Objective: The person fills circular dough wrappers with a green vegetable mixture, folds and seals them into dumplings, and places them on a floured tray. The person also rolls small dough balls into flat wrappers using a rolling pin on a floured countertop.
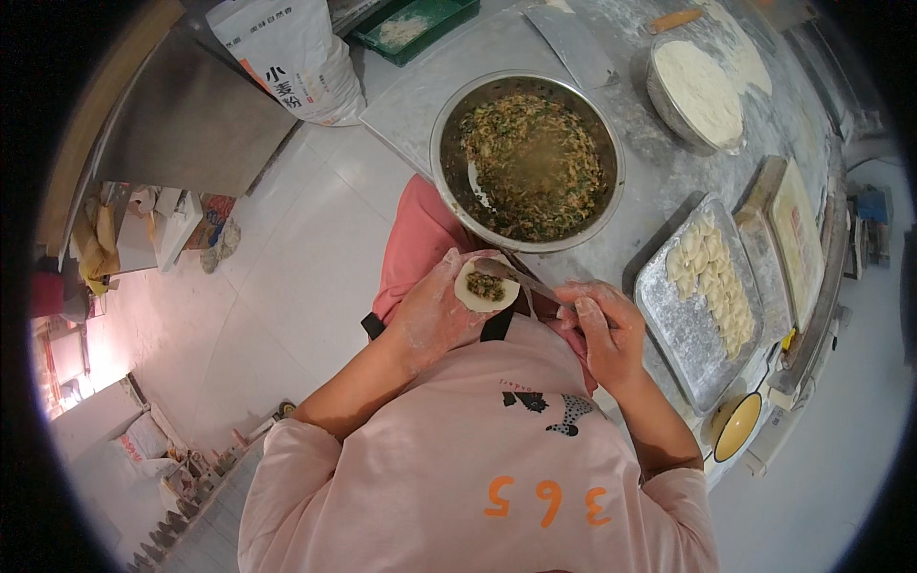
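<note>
A round dough wrapper [494,299] rests on the floured palm and fingers of my left hand [437,308]. On the wrapper sits a small mound of chopped green and brown filling [485,286]. My right hand [600,326] grips the handle of a flat metal spatula or spoon [526,278], and its tip touches the top of the filling. Just beyond my hands stands a wide steel bowl [438,168] of the same filling, with some liquid pooled in its middle. To the right, a metal tray [663,322] holds several folded dumplings [709,276] in rows.
A bowl of flour [698,97] and a wooden-handled tool [673,20] are at the back right. A metal sheet [569,43] lies behind the filling bowl. Near the tray are a lidded box [795,243] and a yellow bowl [738,427]. A flour sack [301,64] stands at upper left, beside a green tray [412,29].
</note>
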The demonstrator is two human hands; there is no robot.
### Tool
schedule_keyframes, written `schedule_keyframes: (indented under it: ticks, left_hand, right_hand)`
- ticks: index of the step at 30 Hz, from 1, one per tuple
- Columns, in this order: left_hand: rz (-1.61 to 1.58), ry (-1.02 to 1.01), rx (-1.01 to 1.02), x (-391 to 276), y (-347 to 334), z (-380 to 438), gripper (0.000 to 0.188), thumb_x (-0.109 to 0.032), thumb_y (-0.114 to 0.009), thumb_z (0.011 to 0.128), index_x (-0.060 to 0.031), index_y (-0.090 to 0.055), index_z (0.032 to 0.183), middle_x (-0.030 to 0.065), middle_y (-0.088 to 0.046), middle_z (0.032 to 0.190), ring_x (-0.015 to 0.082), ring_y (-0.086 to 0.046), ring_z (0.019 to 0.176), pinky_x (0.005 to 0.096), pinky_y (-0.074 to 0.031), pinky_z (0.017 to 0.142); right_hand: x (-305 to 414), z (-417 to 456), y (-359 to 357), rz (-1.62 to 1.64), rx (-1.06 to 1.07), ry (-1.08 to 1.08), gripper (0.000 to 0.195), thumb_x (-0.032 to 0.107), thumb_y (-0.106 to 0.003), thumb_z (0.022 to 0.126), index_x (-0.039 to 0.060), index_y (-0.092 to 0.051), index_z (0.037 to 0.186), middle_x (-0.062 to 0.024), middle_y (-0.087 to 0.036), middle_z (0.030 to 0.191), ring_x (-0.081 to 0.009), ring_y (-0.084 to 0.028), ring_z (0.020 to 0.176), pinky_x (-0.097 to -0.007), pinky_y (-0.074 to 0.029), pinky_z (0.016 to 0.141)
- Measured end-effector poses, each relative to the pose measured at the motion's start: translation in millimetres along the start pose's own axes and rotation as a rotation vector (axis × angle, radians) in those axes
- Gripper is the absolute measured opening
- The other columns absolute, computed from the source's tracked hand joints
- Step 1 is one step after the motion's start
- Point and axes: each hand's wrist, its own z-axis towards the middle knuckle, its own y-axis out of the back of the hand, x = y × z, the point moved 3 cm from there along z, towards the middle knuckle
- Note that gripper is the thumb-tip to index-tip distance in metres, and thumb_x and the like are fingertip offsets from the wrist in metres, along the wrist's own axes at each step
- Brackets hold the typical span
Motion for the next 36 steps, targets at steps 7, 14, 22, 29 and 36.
schedule_keyframes:
  ticks: [7, 14, 22, 29, 36]
  left_hand:
    - [0.012, -0.037, 0.012, -7.6, -2.6, -2.0, 0.05, -0.041, -0.025, 0.105, -0.0051, -0.047, 0.132, 0.0077, -0.053, 0.131, 0.0206, -0.051, 0.122, 0.0364, -0.04, 0.104]
    - [0.056, -0.05, 0.02, -5.5, 3.5, -3.8, 0.047, -0.04, -0.031, 0.104, -0.0036, -0.048, 0.129, 0.011, -0.053, 0.13, 0.0242, -0.052, 0.121, 0.0405, -0.041, 0.104]
    - [-0.072, -0.052, 0.034, -18.5, -2.6, -13.9, 0.043, -0.043, -0.038, 0.102, -0.0097, -0.05, 0.127, 0.0074, -0.054, 0.131, 0.0213, -0.052, 0.12, 0.0374, -0.042, 0.101]
    - [-0.034, -0.019, 0.054, -27.4, -17.1, -15.5, 0.048, -0.044, -0.039, 0.101, -0.0083, -0.05, 0.13, 0.0074, -0.054, 0.131, 0.0198, -0.052, 0.119, 0.0375, -0.042, 0.099]
    - [0.007, -0.015, 0.123, -36.5, -25.7, -22.7, 0.051, -0.046, -0.039, 0.101, -0.0066, -0.047, 0.132, 0.0072, -0.054, 0.129, 0.0194, -0.055, 0.113, 0.038, -0.045, 0.096]
  right_hand:
    - [4.8, -0.5, 4.4, 0.309, -0.055, -0.129, 0.019, 0.005, -0.049, 0.097, -0.0031, -0.066, 0.104, -0.0097, -0.063, 0.094, -0.0106, -0.059, 0.074, -0.0227, -0.049, 0.066]
    - [8.5, 4.5, 9.4, 0.087, 0.005, -0.079, 0.019, 0.008, -0.051, 0.096, -0.0023, -0.067, 0.102, -0.0087, -0.064, 0.092, -0.0107, -0.06, 0.075, -0.0236, -0.05, 0.069]
    - [24.8, 35.5, 28.3, -0.862, 0.005, 0.426, 0.017, 0.016, -0.07, 0.08, 0.0125, -0.071, 0.096, -0.0042, -0.063, 0.088, -0.0265, -0.062, 0.082, -0.0505, -0.039, 0.102]
    - [6.7, 61.7, 1.5, -0.937, 0.187, 0.428, 0.023, 0.025, -0.073, 0.076, 0.0153, -0.072, 0.097, -0.0039, -0.058, 0.101, -0.0251, -0.056, 0.101, -0.0561, -0.033, 0.106]
    - [44.9, 48.1, -2.1, -0.698, 0.171, 0.536, 0.034, 0.027, -0.076, 0.07, 0.0179, -0.07, 0.102, -0.0028, -0.058, 0.108, -0.0268, -0.057, 0.106, -0.0581, -0.033, 0.105]
